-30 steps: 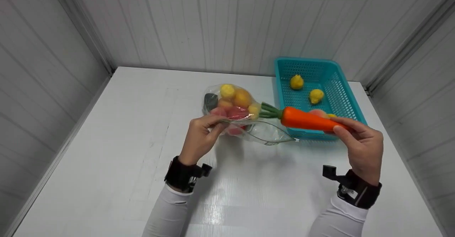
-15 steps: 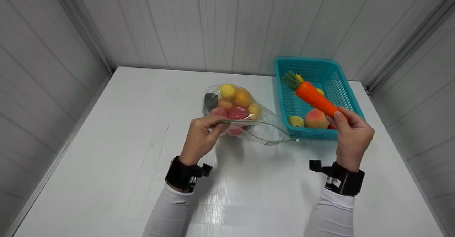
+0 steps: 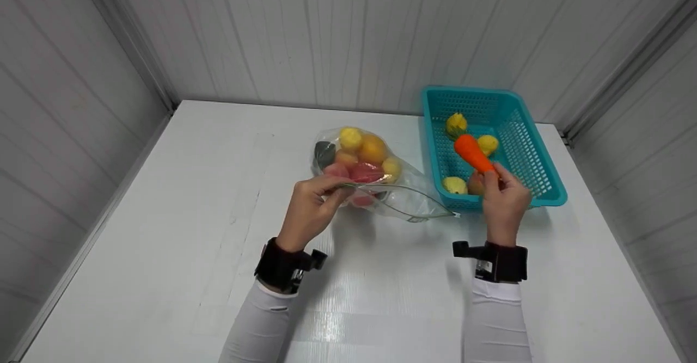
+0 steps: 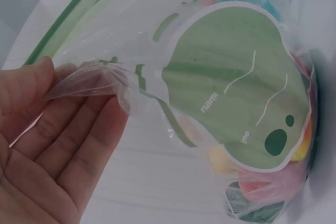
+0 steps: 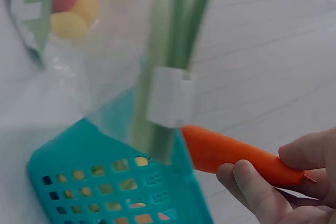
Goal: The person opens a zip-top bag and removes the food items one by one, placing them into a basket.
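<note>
My left hand (image 3: 310, 208) pinches the top edge of a clear zip bag (image 3: 405, 202) between thumb and fingers, its zip mouth parted. Several fruits and vegetables fill the bag's far end, an orange (image 3: 372, 148) among them. In the left wrist view a green printed label (image 4: 236, 87) covers the bag's side. Over the near part of the teal basket (image 3: 544, 172), my right hand (image 3: 505, 205) grips an orange carrot (image 3: 472, 152) by its thin end, the green top pointing away. The right wrist view shows the carrot (image 5: 236, 153) past the basket's rim, thumb and fingers around its tip.
Inside the basket lie yellow pear-like fruits (image 3: 488, 144), a pale yellow-green one (image 3: 454, 185) and a peach (image 3: 475, 183) partly behind the right hand. The white table (image 3: 190, 200) meets grey panel walls (image 3: 261, 36) at the back and sides.
My right hand has swung the carrot from beside the bag's mouth, right of it, back over the basket and then leftward and lower. The left hand and bag hold nearly still.
</note>
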Motion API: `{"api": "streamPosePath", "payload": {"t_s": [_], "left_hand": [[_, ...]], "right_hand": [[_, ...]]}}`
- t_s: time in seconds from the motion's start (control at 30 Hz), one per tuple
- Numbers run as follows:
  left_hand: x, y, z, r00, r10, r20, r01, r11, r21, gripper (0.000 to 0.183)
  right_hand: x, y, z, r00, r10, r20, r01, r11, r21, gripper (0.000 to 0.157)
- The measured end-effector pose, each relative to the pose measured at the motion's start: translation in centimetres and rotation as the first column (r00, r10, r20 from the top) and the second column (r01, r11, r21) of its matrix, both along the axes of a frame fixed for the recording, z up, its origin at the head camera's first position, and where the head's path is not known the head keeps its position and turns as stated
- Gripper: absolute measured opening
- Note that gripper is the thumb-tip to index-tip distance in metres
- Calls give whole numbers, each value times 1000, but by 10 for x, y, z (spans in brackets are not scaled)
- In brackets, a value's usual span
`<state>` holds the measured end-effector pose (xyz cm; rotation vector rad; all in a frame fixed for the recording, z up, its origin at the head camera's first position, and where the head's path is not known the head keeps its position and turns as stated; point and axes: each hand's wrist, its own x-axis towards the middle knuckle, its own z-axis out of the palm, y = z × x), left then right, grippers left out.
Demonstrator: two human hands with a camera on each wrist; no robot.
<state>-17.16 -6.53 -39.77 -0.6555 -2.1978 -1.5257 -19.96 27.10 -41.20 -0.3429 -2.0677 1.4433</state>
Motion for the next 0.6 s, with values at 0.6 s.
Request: {"api": "streamPosePath", "payload": {"t_s": [0.6], "left_hand": [[2, 2, 0, 1000, -9, -6, 9, 1000, -15, 8]], "right_hand": [[-6, 0, -10, 962, 255, 103, -269, 947, 174, 36]]}}
